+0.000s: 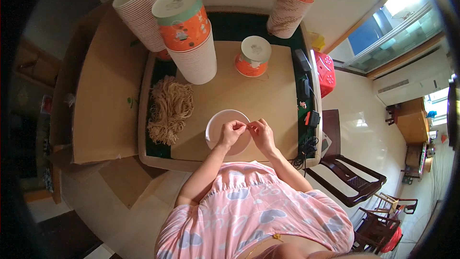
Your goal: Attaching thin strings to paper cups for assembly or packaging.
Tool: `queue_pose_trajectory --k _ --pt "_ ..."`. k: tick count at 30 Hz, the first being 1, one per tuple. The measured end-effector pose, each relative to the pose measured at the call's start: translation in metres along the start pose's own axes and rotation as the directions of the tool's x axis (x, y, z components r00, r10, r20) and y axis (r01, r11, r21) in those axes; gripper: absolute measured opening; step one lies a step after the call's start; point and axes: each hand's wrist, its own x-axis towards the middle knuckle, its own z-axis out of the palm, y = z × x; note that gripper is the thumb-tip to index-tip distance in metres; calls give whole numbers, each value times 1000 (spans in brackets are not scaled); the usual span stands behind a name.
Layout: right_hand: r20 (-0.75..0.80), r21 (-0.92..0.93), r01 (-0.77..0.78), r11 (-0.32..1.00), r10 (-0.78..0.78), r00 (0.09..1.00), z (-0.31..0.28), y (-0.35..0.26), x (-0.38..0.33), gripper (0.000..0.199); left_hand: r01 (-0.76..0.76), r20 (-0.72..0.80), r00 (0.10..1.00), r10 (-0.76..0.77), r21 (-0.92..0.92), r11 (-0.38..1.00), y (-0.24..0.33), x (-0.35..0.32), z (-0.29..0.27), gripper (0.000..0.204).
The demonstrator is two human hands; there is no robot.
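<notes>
My left hand (231, 132) and my right hand (261, 133) meet over a white paper bowl (218, 123) that stands on the table in front of me. The fingertips of both hands pinch a thin tan string between them, just above the bowl's right rim. A heap of tan strings (168, 109) lies on the table to the left of the bowl. Beyond the bowl, an upturned orange and white bowl (253, 56) rests on the tabletop.
Tall stacks of paper bowls (190, 36) stand at the back of the table (268, 93), left and right. A big cardboard sheet (108, 91) lies to the left. Dark devices and cables (306, 115) line the right edge. A red basket (325, 73) and dark wooden chairs (352, 182) stand on the right.
</notes>
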Motion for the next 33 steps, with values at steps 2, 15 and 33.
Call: queue_pose_trajectory --k 2,15,33 --pt "-24 -19 12 1000 -12 1000 1 -2 0 9 4 -4 1000 -4 -8 1000 4 -1 -1 4" --pt "-23 -74 59 996 -61 998 -1 -1 -1 9 96 3 995 -96 -102 990 15 -7 -7 12" --pt "11 -44 97 994 -97 995 0 -6 -3 6 -190 -10 975 223 490 851 17 -16 -11 8"
